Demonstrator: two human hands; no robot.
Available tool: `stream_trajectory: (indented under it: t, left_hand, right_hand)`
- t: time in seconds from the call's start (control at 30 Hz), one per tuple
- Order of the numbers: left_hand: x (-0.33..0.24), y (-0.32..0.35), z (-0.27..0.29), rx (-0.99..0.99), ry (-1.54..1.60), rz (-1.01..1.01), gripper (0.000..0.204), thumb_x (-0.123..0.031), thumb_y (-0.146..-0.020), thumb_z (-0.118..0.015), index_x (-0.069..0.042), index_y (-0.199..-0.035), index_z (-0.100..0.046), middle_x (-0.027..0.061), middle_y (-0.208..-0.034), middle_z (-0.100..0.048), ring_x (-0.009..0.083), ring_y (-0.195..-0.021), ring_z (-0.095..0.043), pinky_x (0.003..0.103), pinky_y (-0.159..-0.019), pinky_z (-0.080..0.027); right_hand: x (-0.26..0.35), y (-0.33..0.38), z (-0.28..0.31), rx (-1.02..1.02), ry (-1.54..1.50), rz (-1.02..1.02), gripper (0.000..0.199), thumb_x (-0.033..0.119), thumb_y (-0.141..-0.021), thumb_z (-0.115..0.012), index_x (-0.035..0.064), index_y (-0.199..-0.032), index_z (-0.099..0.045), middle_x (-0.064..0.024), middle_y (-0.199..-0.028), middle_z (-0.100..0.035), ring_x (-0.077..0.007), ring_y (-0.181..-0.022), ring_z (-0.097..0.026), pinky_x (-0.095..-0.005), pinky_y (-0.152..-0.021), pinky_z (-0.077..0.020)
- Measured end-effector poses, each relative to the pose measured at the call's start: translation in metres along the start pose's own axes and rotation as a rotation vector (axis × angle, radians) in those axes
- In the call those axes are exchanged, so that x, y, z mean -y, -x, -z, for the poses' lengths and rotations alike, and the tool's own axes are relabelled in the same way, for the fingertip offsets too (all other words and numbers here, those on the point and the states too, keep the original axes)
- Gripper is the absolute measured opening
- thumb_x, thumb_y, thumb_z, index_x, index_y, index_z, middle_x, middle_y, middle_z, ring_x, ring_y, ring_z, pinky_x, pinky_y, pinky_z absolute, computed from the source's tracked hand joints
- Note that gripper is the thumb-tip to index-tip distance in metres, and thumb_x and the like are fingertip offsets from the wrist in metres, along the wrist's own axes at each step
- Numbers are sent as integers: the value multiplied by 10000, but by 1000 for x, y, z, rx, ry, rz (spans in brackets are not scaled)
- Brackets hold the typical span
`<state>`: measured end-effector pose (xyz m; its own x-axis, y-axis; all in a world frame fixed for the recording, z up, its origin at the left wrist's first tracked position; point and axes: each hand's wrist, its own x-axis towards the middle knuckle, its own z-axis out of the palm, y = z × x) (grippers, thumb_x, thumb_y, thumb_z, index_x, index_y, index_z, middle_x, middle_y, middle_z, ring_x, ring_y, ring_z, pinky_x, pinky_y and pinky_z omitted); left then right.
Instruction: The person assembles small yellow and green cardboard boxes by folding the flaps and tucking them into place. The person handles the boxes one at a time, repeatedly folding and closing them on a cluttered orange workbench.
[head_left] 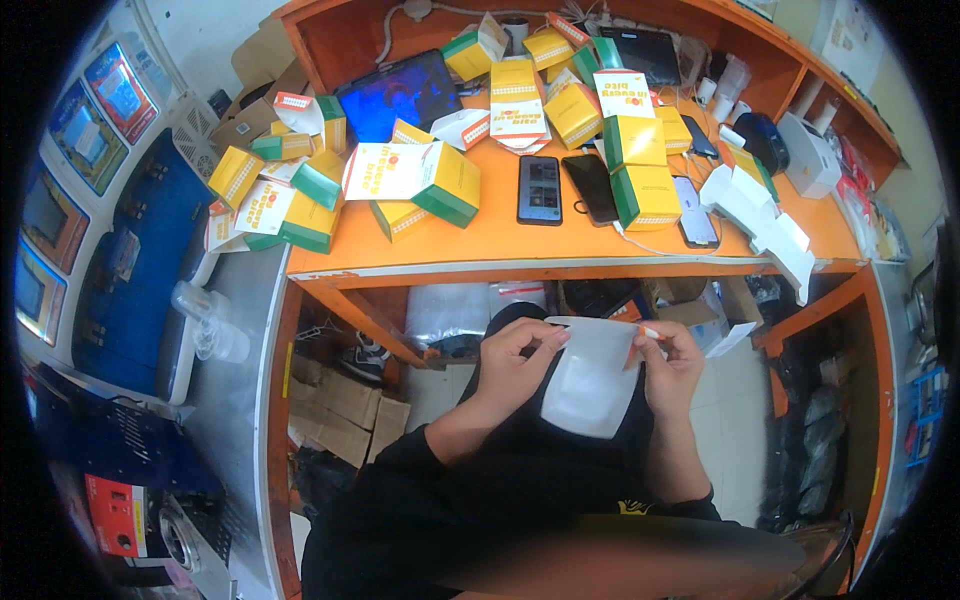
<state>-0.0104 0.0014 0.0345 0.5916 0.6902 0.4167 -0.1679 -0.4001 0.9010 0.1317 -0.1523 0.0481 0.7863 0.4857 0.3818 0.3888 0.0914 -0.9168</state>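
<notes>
So the flat white carton blank (pixel 592 385) was held up in the lap area, below the front edge of the orange bench (pixel 520 240), well apart from everything on top. Left hand (pixel 522 352) pinched its upper left rim, right hand (pixel 668 362) gripped the upper right corner by an orange tab. Plenty of free room around it under the bench. Up top, yellow-green boxes (pixel 440 180) crowded the bench, two phones (pixel 565 188) lay near the front edge.

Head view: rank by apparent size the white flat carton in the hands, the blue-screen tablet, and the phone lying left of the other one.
1. white flat carton, though nearness to the camera inflates it
2. blue-screen tablet, close in apparent size
3. phone
</notes>
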Motion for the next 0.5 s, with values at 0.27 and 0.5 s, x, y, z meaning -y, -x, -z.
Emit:
stream_trajectory:
  t: [0.27,0.5]
  left_hand:
    - [6,12,-13,256,-72,-196,128,-64,-756,-797,-20,-772,-677,99,-900,-665,203,-892,-655,310,-761,-514]
    - [14,19,-19,83,355,-31,144,32,-770,-771,12,-789,-630,107,-947,-599,200,-948,-641,269,-793,-531]
  right_hand:
    - [-10,14,-10,389,-280,-313,283,212,-949,-609,-15,-1113,-572,-89,-1016,-657,-159,-981,-617,-306,-869,-466]
    - [0,25,-30,231,-71,-52,103,66,-894,-647,-3,-969,-659,-98,-937,-707,-142,-889,-669,-278,-784,-503]
